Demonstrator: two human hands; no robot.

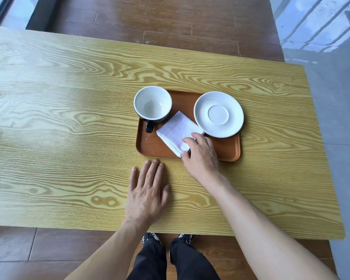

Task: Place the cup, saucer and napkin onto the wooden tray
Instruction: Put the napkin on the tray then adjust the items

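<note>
Now, at lower centre of the frame the left hand (147,196) lies flat and empty on the wooden table (69,128), fingers spread, just short of the wooden tray's (150,145) near edge. On the tray's left end stands the cup (153,104), dark outside, white within, its handle toward the viewer. At centre lies the folded white napkin (175,131), one corner tucked by the saucer (218,114), which sits on the right end and overhangs the rim. The right hand (200,154) rests its fingertips on the napkin's near corner. Judging by this, all three are aboard; press the napkin flat, lift the fingers straight up without dragging it.
</note>
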